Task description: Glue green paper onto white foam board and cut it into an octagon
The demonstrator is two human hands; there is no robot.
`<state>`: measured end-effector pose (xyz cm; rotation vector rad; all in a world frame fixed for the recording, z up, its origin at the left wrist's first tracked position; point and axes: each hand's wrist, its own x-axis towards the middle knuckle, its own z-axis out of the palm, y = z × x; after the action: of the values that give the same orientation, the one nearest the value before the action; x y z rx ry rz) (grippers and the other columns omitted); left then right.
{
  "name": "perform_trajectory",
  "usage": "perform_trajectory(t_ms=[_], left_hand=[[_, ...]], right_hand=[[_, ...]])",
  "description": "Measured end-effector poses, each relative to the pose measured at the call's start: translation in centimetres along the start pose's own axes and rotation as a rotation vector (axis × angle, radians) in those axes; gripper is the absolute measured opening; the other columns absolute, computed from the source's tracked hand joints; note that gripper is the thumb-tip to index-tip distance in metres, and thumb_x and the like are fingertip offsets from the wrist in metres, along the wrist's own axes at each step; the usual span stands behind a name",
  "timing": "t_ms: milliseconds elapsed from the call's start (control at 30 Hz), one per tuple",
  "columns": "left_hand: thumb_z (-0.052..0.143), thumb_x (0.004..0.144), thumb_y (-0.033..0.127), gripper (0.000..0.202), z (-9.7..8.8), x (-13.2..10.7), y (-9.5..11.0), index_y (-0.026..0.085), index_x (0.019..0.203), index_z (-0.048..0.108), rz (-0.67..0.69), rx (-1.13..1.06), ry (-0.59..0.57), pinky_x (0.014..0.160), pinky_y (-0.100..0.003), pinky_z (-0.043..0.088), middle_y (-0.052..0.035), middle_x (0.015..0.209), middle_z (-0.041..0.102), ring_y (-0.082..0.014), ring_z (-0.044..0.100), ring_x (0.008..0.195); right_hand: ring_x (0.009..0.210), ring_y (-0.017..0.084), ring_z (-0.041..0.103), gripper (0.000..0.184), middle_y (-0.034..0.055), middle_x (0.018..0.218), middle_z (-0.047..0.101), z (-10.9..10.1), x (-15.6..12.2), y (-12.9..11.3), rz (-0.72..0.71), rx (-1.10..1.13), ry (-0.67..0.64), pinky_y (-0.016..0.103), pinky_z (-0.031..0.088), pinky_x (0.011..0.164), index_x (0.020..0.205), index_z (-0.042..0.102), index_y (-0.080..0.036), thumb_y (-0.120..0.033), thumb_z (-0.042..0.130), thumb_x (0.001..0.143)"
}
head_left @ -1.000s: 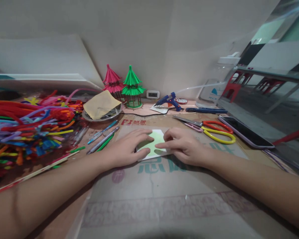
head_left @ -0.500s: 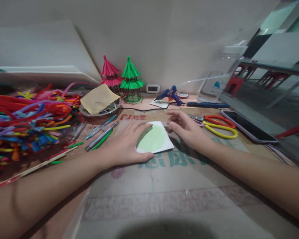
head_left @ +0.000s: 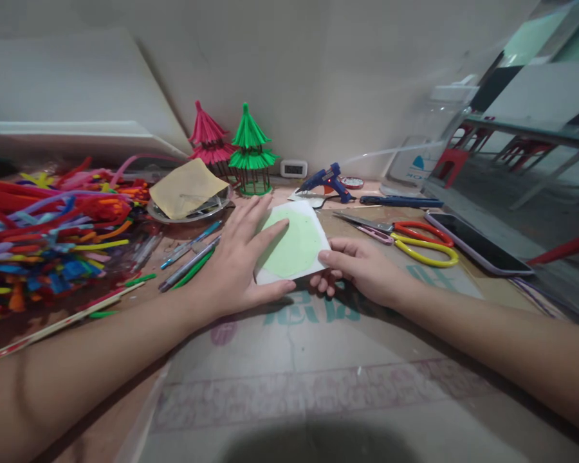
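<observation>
From where I'm standing, the widest thing is the tabletop (head_left: 116, 424), mostly covered by a printed cardboard sheet (head_left: 289, 360). A big heap of fuzzy stems (head_left: 53, 238) crowds the left, and a clear bottle (head_left: 412, 161) stands at the back right. Near the wall are two little tiered towers, a red one (head_left: 210, 138) and a green one (head_left: 251, 138), both looking complete to me.

Next come the hands, low over the cardboard, forearms slanting in from either side. The left hand (head_left: 236, 257) is spread, palm down, fingers over the card's left side, its index fingertip on the green and its thumb along the near edge. The right hand (head_left: 361, 267) is turned sideways and pinches the near right corner, thumb on top and the other fingers curled beneath; that corner seems raised.

A phone (head_left: 477, 241), scissors (head_left: 427, 258) and a glue gun (head_left: 329, 182) lie beyond, none of them being handled.

Smaller is the white card (head_left: 270, 278), between the hands at the middle of the cardboard. On it sits a green round (head_left: 292, 247). So far the two are together, and white corners jut past the round, apparently untrimmed; what else is left, I can't tell.
</observation>
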<state>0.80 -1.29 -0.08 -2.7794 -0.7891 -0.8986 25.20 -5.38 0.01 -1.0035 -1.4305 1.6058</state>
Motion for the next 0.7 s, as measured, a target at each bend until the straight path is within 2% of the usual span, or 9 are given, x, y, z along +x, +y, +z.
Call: perform_trajectory(t_ms=[67,200,333,400,700], left_hand=[[0.068,0.083,0.057,0.080,0.02,-0.03,-0.01,0.021,0.148,0.038,-0.008,-0.010,-0.021,0.120,-0.064,0.016,-0.0227,0.163,0.023,-0.0406,0.016,0.153],[0.066,0.083,0.059,0.078,0.16,-0.03,0.09,0.020,0.146,0.042,-0.065,-0.030,-0.079,0.121,-0.063,0.016,-0.0212,0.160,0.035,-0.0385,0.029,0.149],[0.068,0.081,0.060,0.075,0.17,0.10,0.25,0.017,0.140,0.048,-0.122,-0.104,-0.119,0.117,-0.056,0.032,-0.0205,0.156,0.041,-0.0361,0.041,0.143],[0.068,0.082,0.060,0.073,0.14,0.16,0.29,0.017,0.138,0.050,-0.132,-0.131,-0.125,0.114,-0.052,0.038,-0.0202,0.155,0.042,-0.0349,0.043,0.141],[0.065,0.086,0.055,0.062,0.12,0.11,0.45,0.017,0.133,0.052,-0.172,-0.172,-0.137,0.114,-0.050,0.039,-0.0183,0.151,0.046,-0.0335,0.046,0.139]], right_hand=[[0.059,0.013,0.067,0.033,0.0045,0.071,0.073,-0.05,0.05,0.06,-0.008,0.000,0.008,0.023,0.053,0.054,0.085,0.065,-0.017,-0.049,0.070,0.083],[0.058,0.012,0.065,0.031,0.0041,0.072,0.072,0.24,-0.12,-0.15,-0.043,-0.149,0.038,0.024,0.053,0.056,0.083,0.065,-0.017,-0.048,0.067,0.087],[0.059,0.013,0.065,0.030,0.0038,0.073,0.072,0.51,-0.29,-0.37,-0.039,-0.240,0.036,0.025,0.053,0.057,0.082,0.066,-0.019,-0.048,0.064,0.089],[0.060,0.013,0.065,0.030,0.0038,0.073,0.072,0.52,-0.27,-0.39,-0.034,-0.254,0.034,0.025,0.053,0.057,0.082,0.066,-0.019,-0.048,0.064,0.089],[0.061,0.013,0.062,0.032,0.0051,0.077,0.075,0.51,-0.06,-0.17,-0.006,-0.278,-0.011,0.025,0.048,0.055,0.082,0.068,-0.019,-0.050,0.065,0.087]])
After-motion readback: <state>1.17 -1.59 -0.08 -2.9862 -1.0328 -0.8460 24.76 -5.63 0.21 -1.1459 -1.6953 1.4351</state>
